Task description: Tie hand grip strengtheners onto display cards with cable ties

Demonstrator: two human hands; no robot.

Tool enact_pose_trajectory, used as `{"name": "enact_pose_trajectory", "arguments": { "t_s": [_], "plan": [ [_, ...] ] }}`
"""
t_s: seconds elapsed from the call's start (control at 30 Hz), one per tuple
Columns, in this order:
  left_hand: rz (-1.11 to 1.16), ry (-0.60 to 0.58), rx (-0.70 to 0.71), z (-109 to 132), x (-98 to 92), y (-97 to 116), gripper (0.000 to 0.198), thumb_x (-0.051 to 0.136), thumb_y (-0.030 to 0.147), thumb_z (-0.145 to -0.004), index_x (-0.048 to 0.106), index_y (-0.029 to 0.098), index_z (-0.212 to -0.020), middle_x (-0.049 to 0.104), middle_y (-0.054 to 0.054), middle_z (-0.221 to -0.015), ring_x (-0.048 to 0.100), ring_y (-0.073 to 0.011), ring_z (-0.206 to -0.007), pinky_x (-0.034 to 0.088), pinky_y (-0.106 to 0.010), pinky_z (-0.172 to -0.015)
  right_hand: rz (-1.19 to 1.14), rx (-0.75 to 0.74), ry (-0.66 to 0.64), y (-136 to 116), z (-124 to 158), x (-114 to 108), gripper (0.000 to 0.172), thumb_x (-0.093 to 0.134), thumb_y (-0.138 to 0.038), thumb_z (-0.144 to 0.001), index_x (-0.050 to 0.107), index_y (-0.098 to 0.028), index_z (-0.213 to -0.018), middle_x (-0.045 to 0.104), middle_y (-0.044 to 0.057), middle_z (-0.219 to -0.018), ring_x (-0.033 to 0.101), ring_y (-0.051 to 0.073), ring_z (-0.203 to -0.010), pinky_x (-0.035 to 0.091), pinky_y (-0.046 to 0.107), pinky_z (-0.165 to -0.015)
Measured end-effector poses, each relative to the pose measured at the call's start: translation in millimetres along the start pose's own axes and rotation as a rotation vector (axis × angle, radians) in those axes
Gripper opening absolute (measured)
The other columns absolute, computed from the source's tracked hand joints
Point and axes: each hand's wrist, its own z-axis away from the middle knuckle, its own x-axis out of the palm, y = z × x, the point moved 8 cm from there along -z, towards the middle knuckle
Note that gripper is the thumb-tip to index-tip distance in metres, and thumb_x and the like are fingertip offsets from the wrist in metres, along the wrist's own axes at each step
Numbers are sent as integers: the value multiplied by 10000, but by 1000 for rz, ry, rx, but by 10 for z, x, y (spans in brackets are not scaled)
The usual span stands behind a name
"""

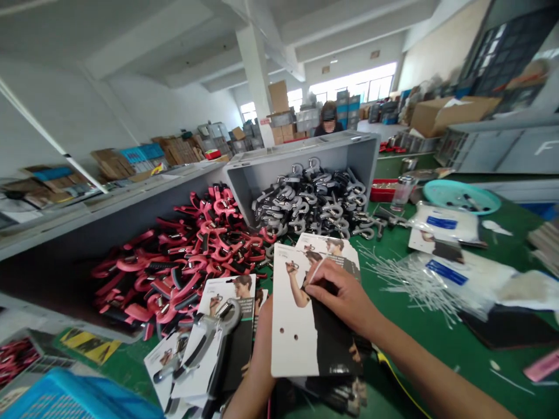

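A printed backing card faces me, tilted upright, with a picture of a person and a hand grip; two small holes show low on it. My left hand supports it from behind, its fingers hidden by the card. My right hand is closed in a pinch against the card's front; a thin pale strip shows at its fingers, too small to name surely. Behind is another printed card. At left, a grey hand gripper with a coil spring lies on more cards.
Red hand grippers spill from a tipped grey bin; grey ones fill another bin. White cable ties, plastic bags and a turquoise tray lie right. A blue basket stands front left. Another person is beyond.
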Motion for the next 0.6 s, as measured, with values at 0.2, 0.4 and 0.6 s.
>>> {"name": "enact_pose_trajectory", "arguments": {
  "t_s": [0.2,0.4,0.6],
  "plan": [
    [-515,-46,64,310,-297,47,368,698,141,-705,751,240,-1056,758,-49,-892,660,-253,-772,520,-298,-684,-85,-20,-81,4,19,-16,85,604,-263,-944,652,-218,-891,653,31,-927,608,182,-907,461,334,-874],
    [-305,-262,-56,754,-294,24,335,670,352,-832,756,260,-1143,710,-90,-1202,631,-319,-1135,496,-374,-990,-87,-19,-187,-18,47,51,87,608,-238,-941,675,-227,-886,667,19,-934,615,175,-912,460,324,-880],
    [-446,-415,237,640,-147,318,318,574,238,-931,713,295,-1211,655,-84,-1304,576,-269,-1235,445,-357,-1059,-191,82,2,126,57,-83,107,625,-305,-930,676,-218,-896,677,29,-947,623,185,-912,462,330,-880]
  ]
}}
